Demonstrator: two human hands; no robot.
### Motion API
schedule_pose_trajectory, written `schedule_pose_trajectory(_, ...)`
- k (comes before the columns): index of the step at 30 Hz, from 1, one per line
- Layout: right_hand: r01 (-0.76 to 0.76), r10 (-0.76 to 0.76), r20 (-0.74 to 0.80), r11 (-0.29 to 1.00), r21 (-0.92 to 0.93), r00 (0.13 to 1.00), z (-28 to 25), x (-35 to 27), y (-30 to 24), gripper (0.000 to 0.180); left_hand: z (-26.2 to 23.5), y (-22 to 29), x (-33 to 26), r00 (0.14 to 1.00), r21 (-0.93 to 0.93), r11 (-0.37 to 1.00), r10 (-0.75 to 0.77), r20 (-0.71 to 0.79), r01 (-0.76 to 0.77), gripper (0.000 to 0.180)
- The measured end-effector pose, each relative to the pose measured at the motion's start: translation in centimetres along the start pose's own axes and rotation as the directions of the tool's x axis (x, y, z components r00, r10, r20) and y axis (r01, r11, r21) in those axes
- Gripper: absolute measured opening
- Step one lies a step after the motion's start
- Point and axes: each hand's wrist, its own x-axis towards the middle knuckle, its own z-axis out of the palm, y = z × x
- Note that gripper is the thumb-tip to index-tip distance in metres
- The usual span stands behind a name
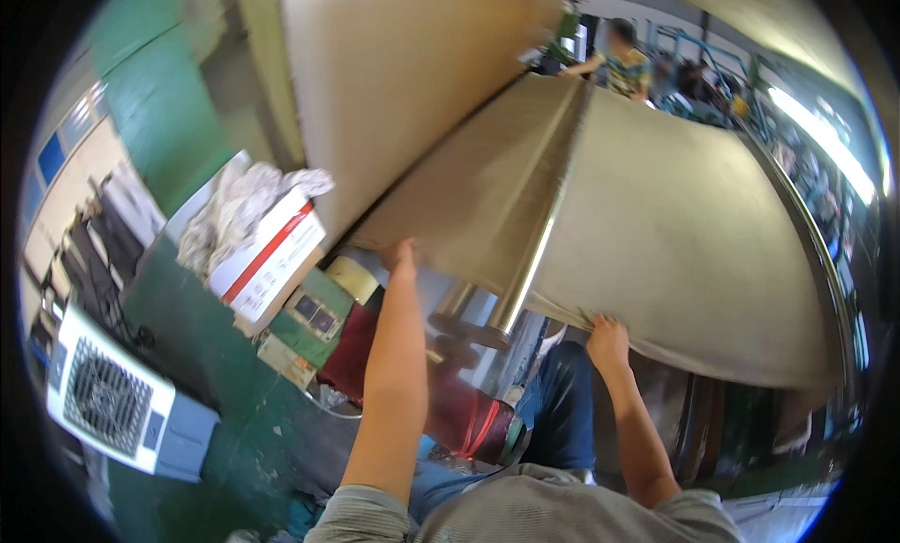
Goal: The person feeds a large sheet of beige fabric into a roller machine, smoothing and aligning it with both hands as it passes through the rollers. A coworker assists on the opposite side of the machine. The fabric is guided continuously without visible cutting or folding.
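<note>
A wide sheet of beige-brown fabric (684, 206) is stretched over a machine in front of me. My right hand (609, 342) is closed on its near edge, and the cloth bunches slightly at the fingers. Further left, my left hand (401, 255) reaches to the fabric's near left edge; its fingers are blurred, so their grip is unclear. Between my hands a shiny metal roller (536, 262) runs away from me across the cloth. Beyond the left hand rises a large roll or panel of similar beige material (403, 84).
At left, a white carton with a red stripe (272, 257) has pale crumpled cloth (246, 206) on it. A control box (317, 315) sits below it. A white-and-grey air cooler (117, 393) stands on the green floor (234, 440). Another person (623, 65) is at the far end.
</note>
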Motion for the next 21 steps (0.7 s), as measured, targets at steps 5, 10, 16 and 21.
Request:
schedule_pose_trajectory(5, 0.013, -0.013, 0.009, 1.0, -0.019, 1.0, 1.7, 0.8, -1.5, 0.017, -0.1, 1.2, -0.9, 0.98, 0.029, 0.996, -0.072, -0.187, 0.078, 0.021)
schedule_pose_trajectory(10, 0.089, -0.089, 0.002, 0.996, -0.007, 0.996, 2.7, 2.3, -4.0, 0.015, -0.4, 2.1, -1.7, 0.915, 0.009, 0.952, -0.296, 0.275, 0.305, 0.023)
schedule_pose_trajectory(16, 0.215, -0.212, -0.055, 0.976, 0.044, 0.976, 3.2, 3.2, -5.2, 0.016, 0.2, 2.5, -1.7, 0.97, -0.036, 0.97, -0.237, 0.058, 0.239, 0.021)
schedule_pose_trajectory(21, 0.238, -0.235, -0.164, 0.971, -0.004, 0.958, 0.8, 1.4, -0.7, 0.021, 0.2, 3.0, -2.8, 0.963, 0.006, 0.965, -0.264, 0.063, 0.264, 0.022)
